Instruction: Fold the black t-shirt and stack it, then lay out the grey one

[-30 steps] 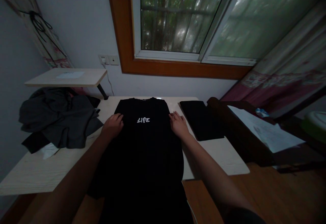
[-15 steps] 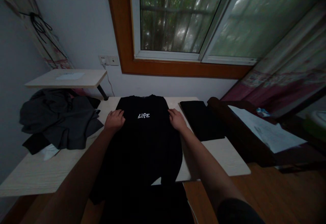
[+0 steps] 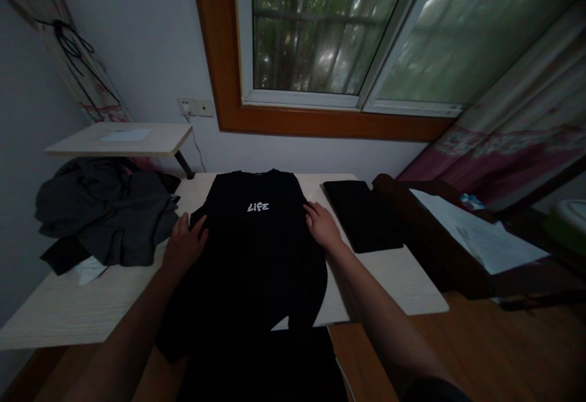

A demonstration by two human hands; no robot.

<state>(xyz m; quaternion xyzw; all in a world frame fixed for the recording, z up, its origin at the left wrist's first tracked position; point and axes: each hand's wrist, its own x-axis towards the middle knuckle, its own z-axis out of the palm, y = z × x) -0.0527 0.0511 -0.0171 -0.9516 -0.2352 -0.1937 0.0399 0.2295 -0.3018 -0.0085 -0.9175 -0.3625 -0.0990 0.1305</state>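
Note:
A black long-sleeved shirt (image 3: 256,255) with white lettering on it lies spread on the table, its neckline toward the wall and its lower part near the table's front edge. My left hand (image 3: 185,240) rests at its left side by the sleeve, fingers spread apart. On the opposite side, my right hand (image 3: 323,225) touches the shirt's edge below the shoulder, its fingers stretched out over the cloth. The sleeves hang down along both sides of the shirt.
The pale wooden table (image 3: 394,280) stands against the wall below a window. A heap of dark grey clothes (image 3: 119,219) lies at left, partly beneath a small raised shelf (image 3: 123,139). A folded black garment (image 3: 361,216) lies at right, beside dark furniture bearing a paper sheet (image 3: 476,231).
My left hand has moved left and toward me, drawing the left sleeve edge outward, and its fingers have spread. My right hand has shifted slightly down along the shirt's edge.

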